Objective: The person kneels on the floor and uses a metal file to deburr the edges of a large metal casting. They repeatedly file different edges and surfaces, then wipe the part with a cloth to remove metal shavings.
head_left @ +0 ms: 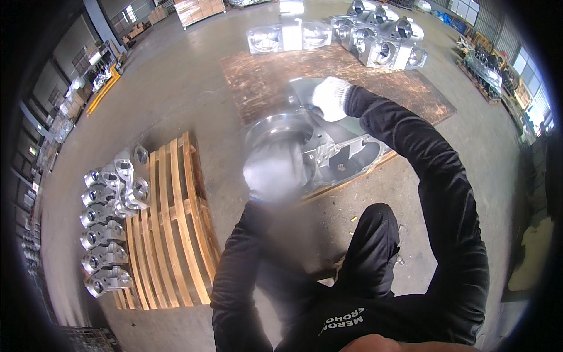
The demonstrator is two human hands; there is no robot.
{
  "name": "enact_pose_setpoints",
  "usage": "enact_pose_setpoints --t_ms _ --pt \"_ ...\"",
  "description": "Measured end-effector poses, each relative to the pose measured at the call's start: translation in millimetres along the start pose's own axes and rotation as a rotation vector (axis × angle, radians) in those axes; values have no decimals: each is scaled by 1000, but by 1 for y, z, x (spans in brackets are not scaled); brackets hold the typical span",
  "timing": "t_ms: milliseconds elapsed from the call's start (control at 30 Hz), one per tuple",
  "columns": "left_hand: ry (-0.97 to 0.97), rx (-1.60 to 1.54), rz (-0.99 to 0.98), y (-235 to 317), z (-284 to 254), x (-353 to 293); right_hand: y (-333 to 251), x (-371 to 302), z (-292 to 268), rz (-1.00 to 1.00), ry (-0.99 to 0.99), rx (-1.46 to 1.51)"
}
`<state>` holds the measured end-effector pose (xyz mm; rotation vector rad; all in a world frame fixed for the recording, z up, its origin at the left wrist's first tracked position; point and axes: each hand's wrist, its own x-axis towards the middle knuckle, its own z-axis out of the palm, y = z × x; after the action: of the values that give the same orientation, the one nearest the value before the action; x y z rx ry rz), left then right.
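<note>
A large silver metal casting (343,163) with a round ring-shaped opening and an oval cavity lies in front of me on a wooden board. My left hand (274,167), in a white glove, is over the casting's near left side, below the ring. Motion and glare smear it, so its fingers do not show clearly. My right hand (332,100), also gloved in white, is at the casting's far side with the fingers curled down. Whatever it grips is hidden beneath the glove.
A slatted wooden pallet (167,229) stands at the left, with several silver castings (105,234) along its left side. More castings (381,44) stand at the far edge of a brown board (264,82). A yellow pallet truck (104,91) is far left. Small yellow bits (353,219) lie on the floor.
</note>
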<state>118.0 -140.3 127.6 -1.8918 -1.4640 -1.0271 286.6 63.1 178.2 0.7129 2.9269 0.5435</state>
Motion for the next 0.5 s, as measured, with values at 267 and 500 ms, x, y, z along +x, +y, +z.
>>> enact_pose_setpoints --t_ms 267,500 --pt "-87 129 -71 1 12 -8 -18 -75 -25 31 -11 21" --pt "-50 159 -96 -2 16 -11 1 -59 7 287 113 141"
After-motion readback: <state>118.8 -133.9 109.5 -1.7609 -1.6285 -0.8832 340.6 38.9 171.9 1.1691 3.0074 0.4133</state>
